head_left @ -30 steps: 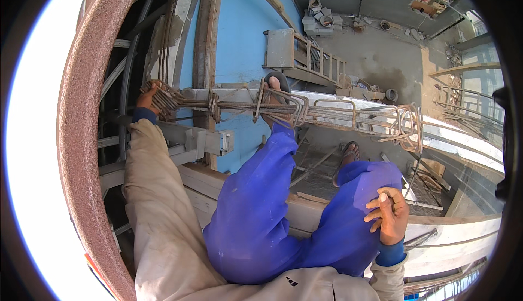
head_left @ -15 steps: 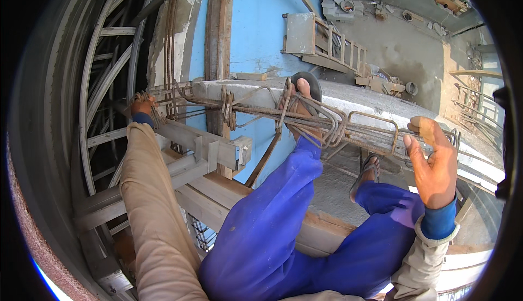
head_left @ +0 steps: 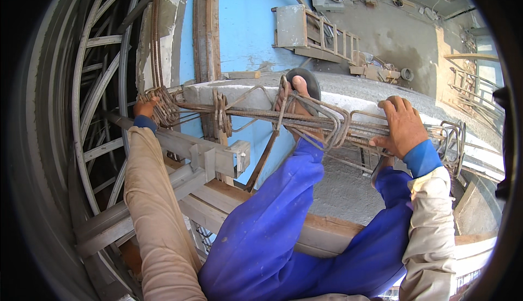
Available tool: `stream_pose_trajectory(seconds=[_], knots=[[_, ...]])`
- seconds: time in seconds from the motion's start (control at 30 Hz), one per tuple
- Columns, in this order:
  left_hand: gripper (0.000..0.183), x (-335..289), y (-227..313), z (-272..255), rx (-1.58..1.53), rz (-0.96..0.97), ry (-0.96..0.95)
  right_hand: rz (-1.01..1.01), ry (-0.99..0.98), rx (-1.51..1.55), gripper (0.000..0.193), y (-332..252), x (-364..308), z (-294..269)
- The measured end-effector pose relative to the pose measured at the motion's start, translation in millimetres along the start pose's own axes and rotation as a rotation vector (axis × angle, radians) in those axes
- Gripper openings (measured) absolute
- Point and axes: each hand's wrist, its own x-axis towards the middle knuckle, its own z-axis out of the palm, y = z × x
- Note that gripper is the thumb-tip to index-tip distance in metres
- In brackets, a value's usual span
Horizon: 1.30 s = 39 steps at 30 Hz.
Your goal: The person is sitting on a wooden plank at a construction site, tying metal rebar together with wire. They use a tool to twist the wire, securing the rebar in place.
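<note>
Our left hand (head_left: 145, 108) grasps bunched stirrups (head_left: 165, 108) at ten o'clock, fingers partly hidden.
Our right hand (head_left: 406, 129) spreads palm-down over the long rebars (head_left: 255, 113) at three; its underside is hidden, so we cannot tell whether it grips.

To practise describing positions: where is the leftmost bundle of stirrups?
In the head view, the bundle sits at left, gripped by the left hand, below the upright rods.

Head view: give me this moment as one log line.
left hand: at bunched stirrups | right hand: spread over long rebar | rebar: alongside concrete beam | sandalled foot: at rebar
</note>
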Motion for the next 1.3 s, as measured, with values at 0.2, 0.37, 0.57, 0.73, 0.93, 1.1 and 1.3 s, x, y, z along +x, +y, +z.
stream_pose_trajectory(seconds=[0.2, 0.37, 0.57, 0.73, 0.93, 1.1, 1.3], knots=[[0.078, -22, 23, 12, 0.412, 0.039, 0.266, 0.072, -0.301, -0.112, 0.069, -34, 15, 11], [0.055, -38, 44, -1, 0.702, -0.044, 0.345, 0.078, -0.361, -0.249, 0.065, -37, 27, 21], [0.056, -43, 49, 8, 0.572, -0.132, 0.397, -0.226, 0.068, -0.3, 0.042, -49, 34, 55], [0.055, -44, 54, 27, 0.486, -0.151, 0.35, -0.074, -0.215, -0.127, 0.042, -46, 37, 53], [0.05, -46, 52, 28, 0.466, -0.032, 0.42, 0.01, -0.191, -0.102, 0.047, -56, 34, 41], [0.046, -41, 53, 26, 0.304, 0.213, 0.208, -0.025, -0.145, -0.064, 0.041, -58, 26, 34], [0.032, -35, 52, 18, 0.418, 0.242, 0.045, -0.1, -0.104, 0.007, 0.036, -69, 3, 26]])
